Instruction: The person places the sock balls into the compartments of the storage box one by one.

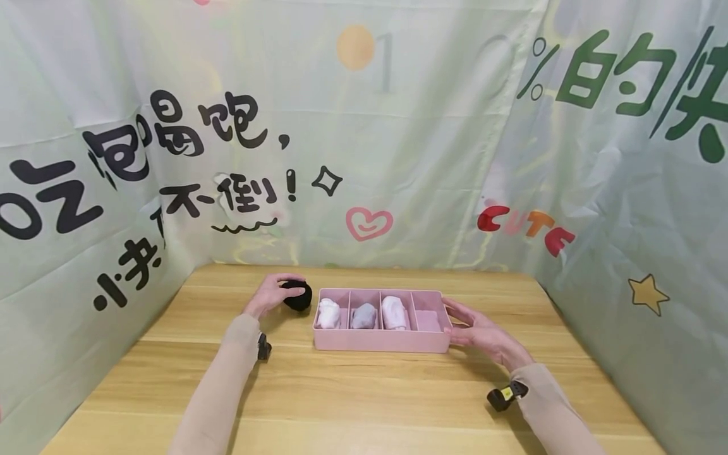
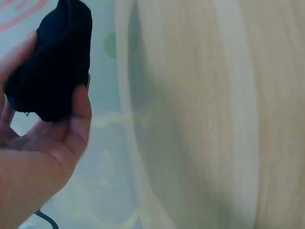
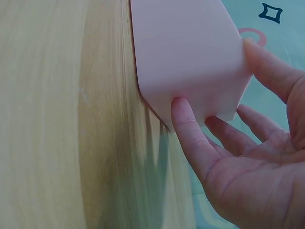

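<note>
My left hand (image 1: 268, 296) grips a balled-up black sock (image 1: 297, 295) between thumb and fingers, left of the box. In the left wrist view the black sock (image 2: 55, 59) shows folded fabric and a loose thread at its lower edge. A long pink divided box (image 1: 381, 342) stands on the table. My right hand (image 1: 486, 335) rests its spread fingers against the right end of the box. Close up, fingertips touch the pink end wall (image 3: 190, 52). Three compartments hold a white bundle (image 1: 328, 314), a grey bundle (image 1: 364, 316) and a pale bundle (image 1: 394, 313); the rightmost compartment (image 1: 428, 321) is bare.
The wooden table (image 1: 341, 404) extends in front of the box and to both sides. A printed cloth backdrop (image 1: 421, 177) hangs behind and along both sides. Small black wrist cameras are strapped at the left cuff (image 1: 263, 347) and the right cuff (image 1: 507, 395).
</note>
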Action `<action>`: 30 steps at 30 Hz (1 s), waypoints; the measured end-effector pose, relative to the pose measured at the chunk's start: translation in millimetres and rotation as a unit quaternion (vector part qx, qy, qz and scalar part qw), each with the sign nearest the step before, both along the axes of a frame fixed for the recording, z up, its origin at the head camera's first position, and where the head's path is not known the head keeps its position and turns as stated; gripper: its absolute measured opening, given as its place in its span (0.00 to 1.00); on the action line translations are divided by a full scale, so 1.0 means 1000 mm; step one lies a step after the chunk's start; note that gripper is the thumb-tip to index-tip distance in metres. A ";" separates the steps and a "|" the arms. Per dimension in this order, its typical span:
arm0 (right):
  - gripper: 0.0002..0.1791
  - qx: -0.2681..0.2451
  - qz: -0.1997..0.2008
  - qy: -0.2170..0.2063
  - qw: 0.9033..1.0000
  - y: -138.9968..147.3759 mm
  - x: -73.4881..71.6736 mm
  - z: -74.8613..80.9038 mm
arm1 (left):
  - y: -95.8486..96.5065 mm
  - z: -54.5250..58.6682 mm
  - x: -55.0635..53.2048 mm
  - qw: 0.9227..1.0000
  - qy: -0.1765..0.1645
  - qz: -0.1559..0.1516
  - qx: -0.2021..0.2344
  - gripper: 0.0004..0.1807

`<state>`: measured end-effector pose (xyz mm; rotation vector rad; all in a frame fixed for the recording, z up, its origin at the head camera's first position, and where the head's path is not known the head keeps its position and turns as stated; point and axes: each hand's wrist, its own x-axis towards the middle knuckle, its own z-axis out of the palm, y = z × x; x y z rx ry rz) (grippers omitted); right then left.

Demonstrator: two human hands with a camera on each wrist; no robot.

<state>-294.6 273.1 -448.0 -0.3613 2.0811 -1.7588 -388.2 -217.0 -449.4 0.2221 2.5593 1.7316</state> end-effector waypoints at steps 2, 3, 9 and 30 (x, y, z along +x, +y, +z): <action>0.46 0.001 -0.002 0.000 1.000 0.000 0.000 0.001 | 0.001 0.003 0.004 1.000 0.010 0.006 0.000 0.24; 0.46 0.001 -0.002 0.000 1.000 0.000 0.000 0.001 | 0.002 0.004 0.005 1.000 0.016 0.010 0.000 0.23; 0.46 -0.001 -0.002 0.002 1.000 0.000 0.001 0.002 | 0.008 0.011 0.011 0.998 0.058 0.019 0.008 0.22; 0.47 0.005 -0.007 -0.003 1.000 -0.001 0.001 0.001 | 0.032 0.029 0.024 0.995 0.070 0.031 0.056 0.23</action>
